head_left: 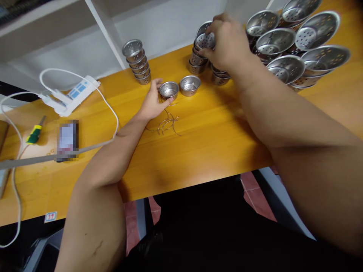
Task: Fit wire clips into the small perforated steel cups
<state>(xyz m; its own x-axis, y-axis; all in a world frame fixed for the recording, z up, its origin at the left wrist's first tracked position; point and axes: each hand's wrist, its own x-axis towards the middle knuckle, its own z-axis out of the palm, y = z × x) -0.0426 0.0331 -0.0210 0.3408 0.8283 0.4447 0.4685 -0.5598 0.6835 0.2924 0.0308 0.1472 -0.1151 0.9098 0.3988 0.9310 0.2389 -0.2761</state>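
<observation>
Thumb and fingers of my left hand (151, 102) curl around the left side of a small perforated metal cup (169, 91) standing on the table. Close to its right is a second such cup (190, 86). Farther back, my right hand (228, 43) pinches the rim of a perforated metal cup (204, 37) at the top of a short stack (197, 67). Part of that cup is hidden by my fingers. Several thin bent wires (168, 124) lie in front of the left cup.
Another stack of metal cups (138, 64) stands back left. Larger perforated cups (276, 41) crowd the right behind my forearm. A white power strip (78, 94) with cables, a green-yellow screwdriver (35, 134) and a phone (67, 139) lie left on the wooden table (198, 151).
</observation>
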